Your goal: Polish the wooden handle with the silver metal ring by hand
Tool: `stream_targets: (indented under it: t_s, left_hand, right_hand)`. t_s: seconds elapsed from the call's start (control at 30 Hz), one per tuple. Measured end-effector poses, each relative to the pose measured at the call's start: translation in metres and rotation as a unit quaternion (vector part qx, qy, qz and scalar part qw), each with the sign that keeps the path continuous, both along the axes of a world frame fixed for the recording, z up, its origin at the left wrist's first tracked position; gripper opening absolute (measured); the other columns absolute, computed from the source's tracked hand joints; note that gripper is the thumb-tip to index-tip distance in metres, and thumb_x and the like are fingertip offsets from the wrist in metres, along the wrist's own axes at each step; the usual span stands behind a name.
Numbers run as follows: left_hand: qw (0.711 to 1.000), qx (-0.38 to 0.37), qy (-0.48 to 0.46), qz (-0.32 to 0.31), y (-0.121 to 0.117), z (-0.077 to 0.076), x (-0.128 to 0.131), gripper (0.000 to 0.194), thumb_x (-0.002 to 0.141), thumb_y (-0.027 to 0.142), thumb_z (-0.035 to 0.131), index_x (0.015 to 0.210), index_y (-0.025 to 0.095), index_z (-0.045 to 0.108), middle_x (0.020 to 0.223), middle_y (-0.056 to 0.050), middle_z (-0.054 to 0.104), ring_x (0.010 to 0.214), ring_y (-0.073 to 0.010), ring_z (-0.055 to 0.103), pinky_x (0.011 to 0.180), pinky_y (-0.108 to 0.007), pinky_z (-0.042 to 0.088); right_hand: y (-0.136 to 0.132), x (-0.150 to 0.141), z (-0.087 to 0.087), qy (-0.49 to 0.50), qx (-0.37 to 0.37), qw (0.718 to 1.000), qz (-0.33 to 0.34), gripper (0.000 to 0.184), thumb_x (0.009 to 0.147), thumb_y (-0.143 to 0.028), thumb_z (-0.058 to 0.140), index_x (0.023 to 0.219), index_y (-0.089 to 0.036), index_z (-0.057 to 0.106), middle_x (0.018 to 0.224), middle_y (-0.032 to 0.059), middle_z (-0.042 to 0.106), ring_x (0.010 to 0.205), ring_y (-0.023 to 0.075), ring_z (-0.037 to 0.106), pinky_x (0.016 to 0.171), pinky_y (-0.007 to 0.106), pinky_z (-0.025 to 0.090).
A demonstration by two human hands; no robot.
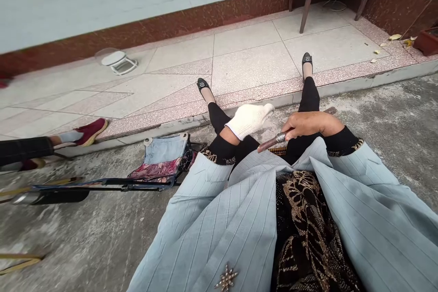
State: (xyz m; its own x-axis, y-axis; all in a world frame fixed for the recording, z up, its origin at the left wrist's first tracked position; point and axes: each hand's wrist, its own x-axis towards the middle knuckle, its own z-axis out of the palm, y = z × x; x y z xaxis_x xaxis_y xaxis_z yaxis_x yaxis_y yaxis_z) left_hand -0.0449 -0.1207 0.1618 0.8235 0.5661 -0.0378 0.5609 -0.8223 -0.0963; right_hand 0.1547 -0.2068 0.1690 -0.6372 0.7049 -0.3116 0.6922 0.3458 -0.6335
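Observation:
My right hand (308, 125), bare, is wrapped round a brown wooden stick (268, 144) with wire wound about it near its left end. The stick's other end pokes out beyond my knuckles. To the left, my left hand (249, 121) wears a white knitted glove. Its fingers are curled closed above my lap, and whatever they may hold is hidden. A yellow-and-black striped edge (278, 150) shows just under the stick, between my thighs; what it belongs to I cannot make out.
A folding stool (162, 157) with a denim and floral seat stands at my left. Beyond it is another person's red shoe (91, 132). My feet rest on a raised tiled step (246, 61). A small white stool (119, 61) stands there, and wooden legs (308, 0) rise by the wall.

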Motion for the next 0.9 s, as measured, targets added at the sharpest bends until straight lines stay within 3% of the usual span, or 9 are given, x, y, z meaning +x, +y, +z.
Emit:
stream_targets:
  t_s: [0.07, 0.13, 0.2, 0.3, 0.4, 0.67, 0.83, 0.9]
  left_hand:
    - [0.998, -0.056, -0.032, 0.006, 0.000, -0.016, 0.005, 0.036, 0.103, 0.039, 0.034, 0.124, 0.021, 0.056, 0.095, -0.007, 0.070, 0.084, -0.0191, 0.067, 0.075, -0.029, 0.045]
    - [0.991, -0.120, -0.058, 0.023, -0.006, -0.034, 0.011, 0.034, 0.101, 0.037, 0.038, 0.121, 0.017, 0.058, 0.099, -0.008, 0.070, 0.088, -0.0191, 0.066, 0.077, -0.028, 0.046]
    - [0.988, -0.134, -0.069, 0.039, -0.017, -0.051, 0.016, 0.039, 0.103, 0.035, 0.030, 0.114, 0.014, 0.062, 0.098, -0.010, 0.070, 0.087, -0.0193, 0.065, 0.077, -0.029, 0.047]
    - [0.962, -0.238, -0.126, -0.034, -0.036, -0.068, 0.021, 0.039, 0.103, 0.036, 0.029, 0.110, 0.021, 0.064, 0.100, -0.003, 0.070, 0.091, -0.0175, 0.064, 0.082, -0.028, 0.048]
    - [0.972, -0.205, -0.110, -0.034, -0.047, -0.074, 0.023, 0.039, 0.102, 0.038, 0.030, 0.112, 0.021, 0.063, 0.097, -0.003, 0.070, 0.091, -0.0192, 0.065, 0.083, -0.030, 0.047]
    - [0.999, -0.021, -0.005, 0.023, -0.050, -0.057, 0.011, 0.040, 0.102, 0.036, 0.026, 0.114, 0.017, 0.060, 0.090, -0.015, 0.068, 0.081, -0.0269, 0.068, 0.069, -0.034, 0.046]
    - [0.998, 0.043, 0.016, 0.041, -0.054, -0.031, 0.001, 0.031, 0.098, 0.024, 0.032, 0.115, 0.015, 0.057, 0.072, -0.012, 0.064, 0.069, -0.0271, 0.067, 0.064, -0.033, 0.044]
    - [0.997, 0.067, 0.007, 0.029, -0.052, -0.018, -0.002, 0.030, 0.098, 0.020, 0.032, 0.115, 0.016, 0.057, 0.074, -0.012, 0.065, 0.072, -0.0266, 0.067, 0.065, -0.033, 0.044]
  right_hand:
    - [-0.003, 0.001, 0.004, 0.079, 0.003, 0.997, -0.014, 0.024, 0.088, -0.032, 0.057, 0.097, -0.020, 0.076, 0.074, -0.0014, 0.066, 0.068, 0.0127, 0.053, 0.064, 0.025, 0.036]
    - [-0.004, 0.002, 0.006, 0.143, 0.034, 0.985, -0.088, 0.029, 0.088, -0.037, 0.057, 0.101, -0.019, 0.075, 0.076, -0.0010, 0.065, 0.069, 0.0126, 0.052, 0.064, 0.025, 0.035]
    - [-0.003, 0.002, 0.006, 0.174, 0.070, 0.966, -0.180, 0.031, 0.088, -0.039, 0.056, 0.097, -0.016, 0.073, 0.072, -0.0009, 0.061, 0.066, 0.0122, 0.049, 0.062, 0.026, 0.033]
    - [0.001, 0.002, 0.002, 0.164, 0.118, 0.942, -0.269, 0.029, 0.088, -0.038, 0.054, 0.082, -0.014, 0.069, 0.063, -0.0020, 0.050, 0.061, 0.0112, 0.043, 0.059, 0.027, 0.028]
    - [0.004, 0.003, -0.004, 0.122, 0.148, 0.934, -0.302, 0.027, 0.088, -0.037, 0.054, 0.077, -0.015, 0.066, 0.060, -0.0030, 0.044, 0.059, 0.0107, 0.039, 0.059, 0.028, 0.025]
    - [0.011, 0.010, -0.015, 0.025, 0.207, 0.916, -0.343, 0.029, 0.090, -0.037, 0.054, 0.089, -0.016, 0.073, 0.066, 0.0021, 0.057, 0.064, 0.0148, 0.048, 0.062, 0.029, 0.028]
    - [0.011, 0.009, -0.017, -0.103, 0.221, 0.900, -0.361, 0.032, 0.093, -0.038, 0.051, 0.106, -0.019, 0.075, 0.089, 0.0100, 0.070, 0.080, 0.0211, 0.058, 0.065, 0.030, 0.031]
    - [0.011, 0.007, -0.017, -0.153, 0.199, 0.909, -0.331, 0.032, 0.093, -0.038, 0.052, 0.105, -0.019, 0.075, 0.095, 0.0120, 0.071, 0.083, 0.0226, 0.060, 0.066, 0.031, 0.032]
